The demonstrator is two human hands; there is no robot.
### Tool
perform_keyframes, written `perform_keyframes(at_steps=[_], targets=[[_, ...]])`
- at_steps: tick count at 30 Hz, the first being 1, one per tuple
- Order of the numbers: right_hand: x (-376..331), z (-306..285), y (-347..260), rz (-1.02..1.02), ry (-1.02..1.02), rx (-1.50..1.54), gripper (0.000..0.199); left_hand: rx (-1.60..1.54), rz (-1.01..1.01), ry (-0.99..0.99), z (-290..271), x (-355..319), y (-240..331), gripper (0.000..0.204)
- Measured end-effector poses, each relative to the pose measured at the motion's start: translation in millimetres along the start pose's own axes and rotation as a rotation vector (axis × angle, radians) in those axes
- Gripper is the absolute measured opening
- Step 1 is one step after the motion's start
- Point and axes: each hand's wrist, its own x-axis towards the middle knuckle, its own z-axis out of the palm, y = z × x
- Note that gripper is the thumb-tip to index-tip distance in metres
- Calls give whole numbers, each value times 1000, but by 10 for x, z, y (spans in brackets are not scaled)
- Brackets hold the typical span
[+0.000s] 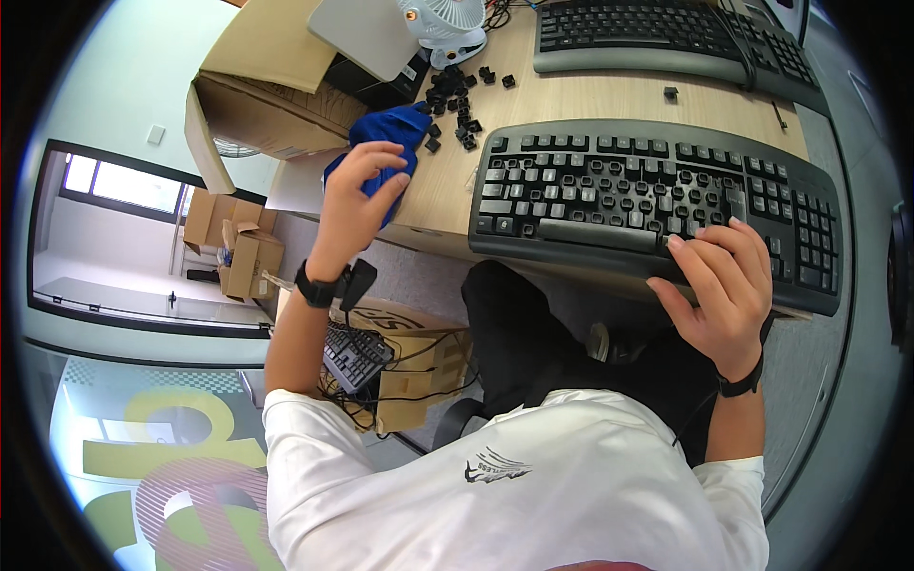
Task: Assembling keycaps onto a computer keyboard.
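Observation:
A black keyboard [590, 243] lies along the desk's front edge, with many keycaps off its middle and bare square switch posts showing there. My right hand [719, 295] rests at its lower right edge, fingertips touching the bottom row and thumb apart, holding nothing that I can see. To the left, my left hand [357, 195] hovers over or against a blue cloth or bag [405, 124]; I cannot tell whether they touch. Its thumb and fingers are curved with a gap between them. Loose black keycaps [457, 100] lie scattered just beyond the blue thing.
A second black keyboard [638, 33] stands at the back, its cable draped across. Near it lie one loose keycap [670, 93] and a thin dark stick [779, 116]. A small white fan [447, 24] and an open cardboard box [276, 109] are at the far left. Below, a box [409, 381] holds keyboards and cables.

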Motion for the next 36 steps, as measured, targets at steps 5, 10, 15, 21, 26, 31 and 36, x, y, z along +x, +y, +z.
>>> perform_keyframes(at_steps=[5,10,15,21,26,31,36], targets=[[10,10,-7,-1,5,-11,41,-65,-262,-61,165,225,-289,33],[8,-4,0,4,9,-1,42,81,-120,-127,346,487,-382,39],[3,4,-2,2,6,1,42,30,-275,-230,375,672,-301,37],[-8,6,-1,12,11,-1,40,66,-120,-299,516,685,-272,33],[-9,2,6,12,11,5,39,64,-181,-319,576,685,-253,34],[-12,5,11,10,12,-5,38,-22,-324,-203,594,605,-245,33],[-17,14,11,14,12,-7,36,44,-331,-185,552,551,-304,28]])
